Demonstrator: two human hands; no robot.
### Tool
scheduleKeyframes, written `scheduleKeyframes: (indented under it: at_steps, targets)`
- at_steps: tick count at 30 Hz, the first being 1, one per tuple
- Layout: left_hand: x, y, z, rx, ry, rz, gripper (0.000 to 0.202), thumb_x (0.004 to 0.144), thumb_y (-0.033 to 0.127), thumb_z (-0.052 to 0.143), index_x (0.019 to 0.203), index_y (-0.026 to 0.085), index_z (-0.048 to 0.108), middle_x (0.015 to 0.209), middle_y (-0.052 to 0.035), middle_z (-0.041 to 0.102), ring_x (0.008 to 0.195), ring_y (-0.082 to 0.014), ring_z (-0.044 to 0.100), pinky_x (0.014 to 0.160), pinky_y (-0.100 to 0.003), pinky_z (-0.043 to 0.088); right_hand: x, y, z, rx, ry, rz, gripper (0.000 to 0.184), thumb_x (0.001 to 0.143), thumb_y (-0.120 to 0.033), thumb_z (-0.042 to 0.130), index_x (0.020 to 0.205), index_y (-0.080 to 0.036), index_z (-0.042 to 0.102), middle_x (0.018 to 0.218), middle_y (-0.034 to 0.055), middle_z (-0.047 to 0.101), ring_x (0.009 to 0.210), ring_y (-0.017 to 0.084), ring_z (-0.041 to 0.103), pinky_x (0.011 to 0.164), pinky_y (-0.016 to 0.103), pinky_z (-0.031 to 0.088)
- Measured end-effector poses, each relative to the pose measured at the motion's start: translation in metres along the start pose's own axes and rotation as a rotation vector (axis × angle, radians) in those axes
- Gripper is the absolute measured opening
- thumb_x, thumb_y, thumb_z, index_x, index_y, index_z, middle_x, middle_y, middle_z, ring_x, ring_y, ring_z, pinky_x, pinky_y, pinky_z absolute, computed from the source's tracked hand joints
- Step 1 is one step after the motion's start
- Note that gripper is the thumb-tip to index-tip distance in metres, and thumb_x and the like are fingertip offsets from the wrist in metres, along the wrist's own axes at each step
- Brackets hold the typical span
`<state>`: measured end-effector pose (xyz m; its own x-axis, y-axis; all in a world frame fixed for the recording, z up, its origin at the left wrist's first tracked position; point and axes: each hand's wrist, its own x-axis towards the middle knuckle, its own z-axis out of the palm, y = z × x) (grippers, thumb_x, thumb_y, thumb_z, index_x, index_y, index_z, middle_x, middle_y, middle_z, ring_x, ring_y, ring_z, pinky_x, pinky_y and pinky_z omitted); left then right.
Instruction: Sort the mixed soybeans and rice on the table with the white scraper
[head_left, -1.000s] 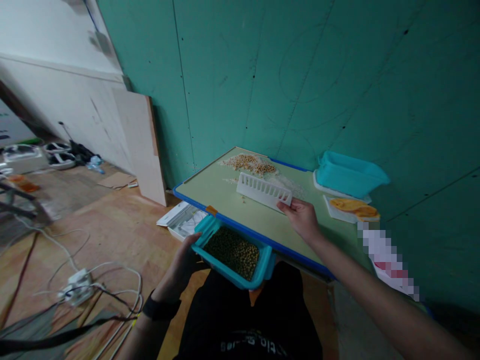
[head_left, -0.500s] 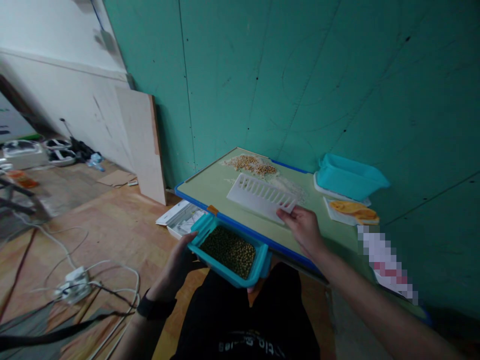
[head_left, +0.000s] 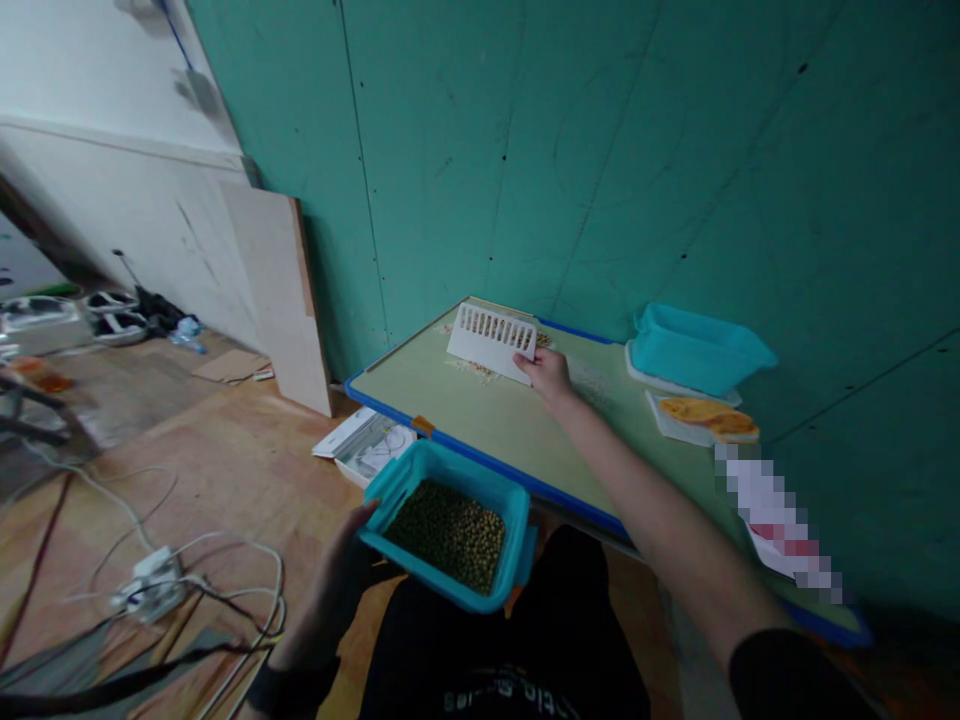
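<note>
My left hand [head_left: 341, 570] grips the left end of a teal plastic box [head_left: 480, 490] filled with green beans [head_left: 448, 532], held over my lap just below the table's blue edge. My right hand [head_left: 550, 376] reaches far across the green table [head_left: 487, 420] and holds a white slotted plastic panel [head_left: 491, 341] by its right end. The panel stands upright on its long edge in front of a pile of tan beans, which it mostly hides. A few scattered grains [head_left: 472, 368] lie at its foot.
A second teal box [head_left: 697, 348] on a white lid stands at the table's back right, with an orange-printed packet [head_left: 709, 418] beside it. A white tray [head_left: 367, 445] lies on the floor under the table's left edge. Cables and a power strip [head_left: 150, 585] cross the wooden floor.
My right hand has carried the white panel away from me to the far end of the table and stood it upright by the tan beans. The teal box has dropped slightly lower.
</note>
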<state>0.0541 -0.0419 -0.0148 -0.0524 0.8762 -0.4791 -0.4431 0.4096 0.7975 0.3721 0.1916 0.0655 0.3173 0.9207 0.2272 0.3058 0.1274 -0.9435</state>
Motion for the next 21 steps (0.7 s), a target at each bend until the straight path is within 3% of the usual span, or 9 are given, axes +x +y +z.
scheduleKeyframes:
  at_steps: [6,14,21]
  targets:
    - [0.003,-0.007,-0.007,-0.039,0.006,0.048,0.046,0.076,0.055,0.086,0.109,0.026,0.077,0.089,-0.0058,0.083,0.092,-0.0367,0.08,0.084,-0.052,0.067,-0.002,0.001,-0.004,0.127,-0.069,0.027,0.032,0.066,-0.04,0.096,0.082,-0.016,0.082,0.084,0.0082,0.084,0.086,0.027,0.08,0.082,0.038,0.063]
    - [0.002,-0.004,-0.009,-0.046,-0.015,0.056,0.042,0.075,0.056,0.089,0.103,0.025,0.084,0.09,-0.0065,0.084,0.085,-0.0326,0.078,0.075,-0.043,0.067,-0.008,-0.006,-0.006,0.203,-0.126,0.064,0.04,0.061,-0.045,0.1,0.08,-0.016,0.08,0.083,0.0081,0.083,0.086,0.028,0.08,0.084,0.041,0.064]
    - [0.008,-0.007,-0.009,-0.049,0.01,0.011,0.042,0.074,0.057,0.088,0.101,0.025,0.082,0.086,-0.007,0.083,0.084,-0.0339,0.077,0.069,-0.043,0.065,-0.015,-0.009,-0.009,0.215,-0.196,0.072,0.046,0.057,-0.051,0.101,0.079,-0.017,0.08,0.081,0.0085,0.081,0.088,0.032,0.081,0.08,0.043,0.066]
